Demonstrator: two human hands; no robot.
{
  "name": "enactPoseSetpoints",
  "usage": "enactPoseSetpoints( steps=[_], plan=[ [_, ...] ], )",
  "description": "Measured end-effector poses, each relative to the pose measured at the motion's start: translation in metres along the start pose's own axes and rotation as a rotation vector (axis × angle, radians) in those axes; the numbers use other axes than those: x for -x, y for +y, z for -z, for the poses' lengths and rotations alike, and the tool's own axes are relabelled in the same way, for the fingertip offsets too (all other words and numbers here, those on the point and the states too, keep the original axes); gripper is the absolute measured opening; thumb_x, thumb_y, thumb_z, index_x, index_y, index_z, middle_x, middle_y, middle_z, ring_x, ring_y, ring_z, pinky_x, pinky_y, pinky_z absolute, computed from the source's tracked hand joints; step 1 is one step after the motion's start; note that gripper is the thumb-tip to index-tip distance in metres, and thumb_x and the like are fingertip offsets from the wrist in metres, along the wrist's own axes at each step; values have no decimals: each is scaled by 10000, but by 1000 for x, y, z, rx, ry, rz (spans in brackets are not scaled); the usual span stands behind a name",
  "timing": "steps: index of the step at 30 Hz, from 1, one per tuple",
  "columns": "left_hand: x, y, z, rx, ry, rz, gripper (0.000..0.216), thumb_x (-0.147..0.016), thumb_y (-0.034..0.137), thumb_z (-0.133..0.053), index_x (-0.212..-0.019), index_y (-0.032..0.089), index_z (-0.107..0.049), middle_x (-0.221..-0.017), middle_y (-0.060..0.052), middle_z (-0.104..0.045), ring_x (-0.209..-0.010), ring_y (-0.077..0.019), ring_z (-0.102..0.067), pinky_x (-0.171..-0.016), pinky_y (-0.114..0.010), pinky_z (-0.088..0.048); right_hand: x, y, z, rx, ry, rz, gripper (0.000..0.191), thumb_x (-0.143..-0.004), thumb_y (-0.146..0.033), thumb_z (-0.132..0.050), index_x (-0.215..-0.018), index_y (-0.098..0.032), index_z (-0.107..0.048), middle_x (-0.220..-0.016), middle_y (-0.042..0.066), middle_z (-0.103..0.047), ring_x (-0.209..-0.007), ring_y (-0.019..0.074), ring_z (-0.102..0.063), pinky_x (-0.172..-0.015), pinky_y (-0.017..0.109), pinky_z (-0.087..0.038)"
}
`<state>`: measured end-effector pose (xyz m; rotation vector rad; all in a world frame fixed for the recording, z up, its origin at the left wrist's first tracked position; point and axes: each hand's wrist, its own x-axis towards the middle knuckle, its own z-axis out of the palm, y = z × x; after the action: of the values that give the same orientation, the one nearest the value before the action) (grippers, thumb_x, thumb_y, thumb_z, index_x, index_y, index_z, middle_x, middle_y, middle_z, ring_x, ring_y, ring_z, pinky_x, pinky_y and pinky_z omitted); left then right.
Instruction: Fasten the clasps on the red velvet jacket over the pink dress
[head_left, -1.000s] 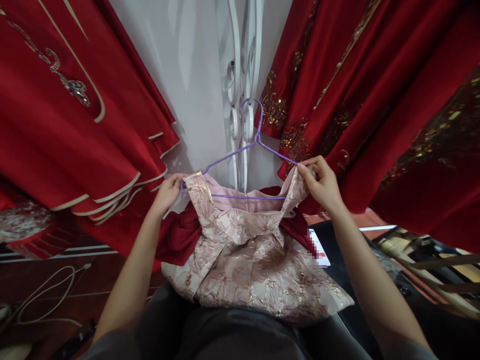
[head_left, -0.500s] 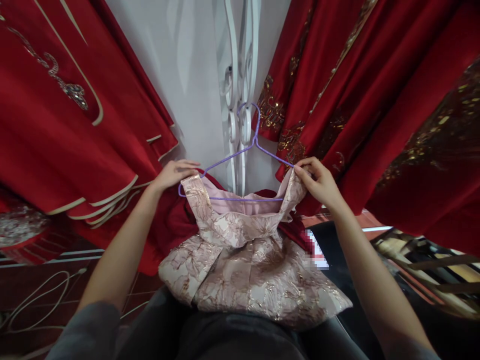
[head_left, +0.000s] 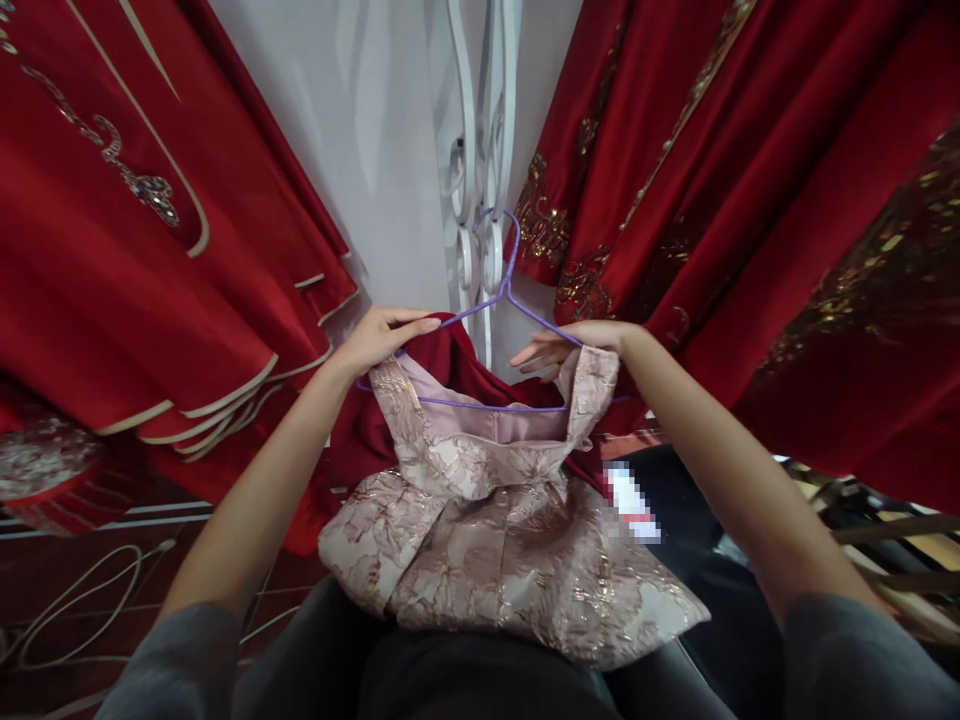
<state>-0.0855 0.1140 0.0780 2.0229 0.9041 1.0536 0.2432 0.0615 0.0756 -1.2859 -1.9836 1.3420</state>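
A pale pink brocade dress (head_left: 502, 560) with gold floral relief lies across my lap. Its two straps are over a purple hanger (head_left: 491, 408), whose hook rises against white scrollwork. Behind the dress bunches a dark red cloth (head_left: 454, 365). My left hand (head_left: 386, 335) is above the left strap, its thumb and fingers pinched on the red cloth beside the hanger's shoulder. My right hand (head_left: 581, 338) reaches behind the right shoulder of the hanger. Its fingers stretch inward, apart from one another, and the strap partly covers them.
Red gowns with cream piping (head_left: 225, 300) hang at left, and red gowns with gold sequins (head_left: 735, 200) at right. White metal scrollwork (head_left: 495, 150) stands ahead. A white cable (head_left: 82, 620) lies on the floor at lower left. A blurred label (head_left: 630, 500) is right of the dress.
My left hand has moved right and pulled the red cloth up behind the hanger. My right hand has let go of the strap and passed behind the hanger.
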Motion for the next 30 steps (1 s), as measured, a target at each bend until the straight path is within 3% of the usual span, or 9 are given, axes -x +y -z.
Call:
enactPoseSetpoints(
  steps=[3,5,7,9,12,15,18,25,30],
  plan=[
    [-3,1,4,-5,-34,45,331,-718,472,-752,-963,251,-775,-986,-68,-759,-920,-222,-696,-826,-343,-556,-19,-4,-9,40,-131,-1,491,-828,-651,-536,-841,-209,-750,-757,75,-719,-771,212,-686,-684,366,-550],
    [-4,3,7,18,-66,52,318,-720,461,-756,-963,257,-775,-1002,-67,-756,-912,-210,-693,-803,-325,-557,-25,-4,-16,25,-210,-83,541,-826,-670,-520,-821,-182,-752,-662,70,-684,-677,199,-659,-641,346,-540],
    [-3,3,10,20,-85,54,332,-712,467,-762,-964,253,-775,-1003,-64,-755,-901,-205,-687,-790,-318,-553,-28,0,-18,14,-200,-183,554,-779,-687,-562,-773,-165,-746,-595,60,-647,-589,188,-609,-586,334,-515],
    [-3,3,11,15,-87,45,348,-711,476,-760,-972,246,-773,-993,-59,-756,-894,-205,-683,-792,-319,-545,-30,6,-14,45,-100,-197,506,-730,-670,-617,-718,-175,-722,-578,34,-620,-555,171,-560,-562,319,-480],
    [-3,0,9,19,-57,-19,367,-729,481,-743,-997,232,-766,-1027,-57,-751,-935,-211,-678,-856,-327,-522,-29,15,-3,198,106,-50,331,-615,-505,-754,-671,-208,-621,-587,-33,-556,-571,138,-497,-570,282,-427],
    [-5,-4,7,-74,71,-93,388,-758,489,-708,-994,186,-766,-1025,-70,-751,-939,-223,-677,-882,-323,-503,-23,17,3,245,381,190,330,-544,-316,-762,-712,-226,-492,-639,-63,-488,-600,120,-448,-572,255,-382],
    [-6,-8,8,-254,220,-167,375,-817,472,-642,-980,155,-759,-978,-70,-755,-875,-212,-674,-840,-297,-492,-12,14,4,239,630,360,309,-579,-237,-676,-788,-236,-449,-698,-48,-471,-629,126,-442,-583,259,-375],
    [15,-11,13,-580,363,-300,328,-931,438,-493,-1050,218,-705,-999,-58,-718,-897,-208,-636,-811,-287,-419,39,8,14,525,963,320,227,-613,-130,-574,-795,-246,-506,-740,11,-567,-671,186,-523,-658,344,-431],
    [31,-5,11,-704,321,-309,318,-913,491,-516,-1012,254,-703,-936,-61,-703,-848,-216,-627,-666,-286,-357,66,20,15,833,1003,247,158,-644,-122,-554,-747,-242,-559,-730,61,-556,-734,241,-509,-706,417,-431]
  ],
)
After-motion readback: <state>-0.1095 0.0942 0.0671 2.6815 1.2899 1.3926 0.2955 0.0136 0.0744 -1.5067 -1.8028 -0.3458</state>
